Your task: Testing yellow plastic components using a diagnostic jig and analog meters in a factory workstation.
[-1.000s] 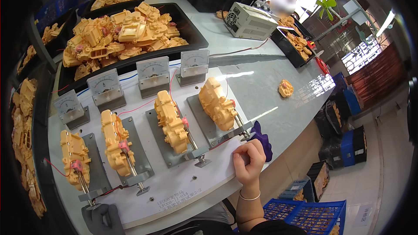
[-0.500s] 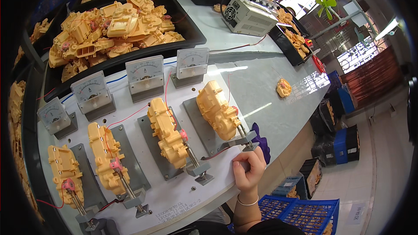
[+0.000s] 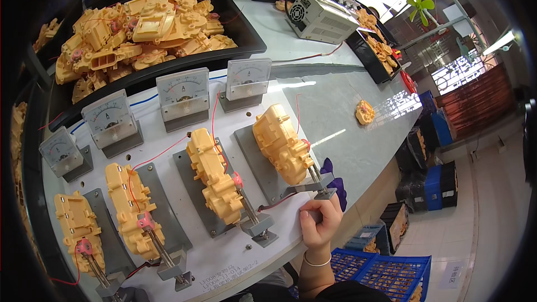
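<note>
White test bench [image 3: 335, 106], four yellow gearboxes, right hand [image 3: 320, 225] gripping clamp lever [image 3: 314, 215]

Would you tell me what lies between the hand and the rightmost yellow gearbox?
In the head view, the grey clamp lever lies between the right hand and the yellow gearbox.

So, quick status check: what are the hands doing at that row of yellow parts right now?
Right hand grips the clamp handle at the rightmost fixture. Yellow gearbox seated there. Left hand out of view. Nothing in the way.
</note>
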A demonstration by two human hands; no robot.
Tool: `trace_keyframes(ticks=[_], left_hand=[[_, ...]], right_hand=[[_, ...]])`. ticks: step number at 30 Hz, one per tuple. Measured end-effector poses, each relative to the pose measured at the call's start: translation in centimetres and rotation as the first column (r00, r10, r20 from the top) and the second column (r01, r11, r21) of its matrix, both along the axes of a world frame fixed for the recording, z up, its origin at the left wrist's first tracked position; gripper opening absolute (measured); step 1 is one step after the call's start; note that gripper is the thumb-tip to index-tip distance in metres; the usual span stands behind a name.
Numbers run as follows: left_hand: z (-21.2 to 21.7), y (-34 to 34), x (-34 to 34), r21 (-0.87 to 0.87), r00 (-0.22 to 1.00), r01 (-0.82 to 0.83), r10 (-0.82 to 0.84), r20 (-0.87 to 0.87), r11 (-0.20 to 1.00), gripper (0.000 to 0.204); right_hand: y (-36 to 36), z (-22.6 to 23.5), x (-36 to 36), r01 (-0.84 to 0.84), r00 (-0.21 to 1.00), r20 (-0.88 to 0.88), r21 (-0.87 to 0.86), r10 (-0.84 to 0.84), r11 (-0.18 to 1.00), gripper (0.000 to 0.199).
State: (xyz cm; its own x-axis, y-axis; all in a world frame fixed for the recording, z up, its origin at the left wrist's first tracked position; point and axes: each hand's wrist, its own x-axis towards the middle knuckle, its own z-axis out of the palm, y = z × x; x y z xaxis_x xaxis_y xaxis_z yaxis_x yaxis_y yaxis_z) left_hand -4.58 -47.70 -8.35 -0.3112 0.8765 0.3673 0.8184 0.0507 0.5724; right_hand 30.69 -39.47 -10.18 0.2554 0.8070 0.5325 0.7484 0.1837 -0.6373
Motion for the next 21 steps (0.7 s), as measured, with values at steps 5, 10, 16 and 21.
trace_keyframes(ticks=[5,10,16,21], left_hand=[[0.18,-0.22,0.20,-0.020,0.996,0.008,-0.006,0.089,1.000,0.015],[0.58,-0.02,-0.39,-0.035,0.999,0.053,-0.053,0.005,0.998,0.017],[-0.17,-0.65,-0.56,-0.042,1.000,0.020,-0.019,0.018,0.999,0.016],[-0.10,-0.65,-0.57,-0.061,0.998,0.036,-0.039,-0.045,0.997,0.014]], right_hand=[[-0.27,0.29,0.20,0.013,1.000,0.005,0.019,-0.013,1.000,0.010],[0.12,-0.24,-0.07,0.001,1.000,0.001,0.011,-0.001,1.000,0.010],[-0.22,0.06,-0.17,0.012,1.000,-0.005,0.009,-0.012,1.000,0.010],[-0.30,-0.11,0.04,0.017,1.000,-0.010,0.007,-0.017,1.000,0.010]])
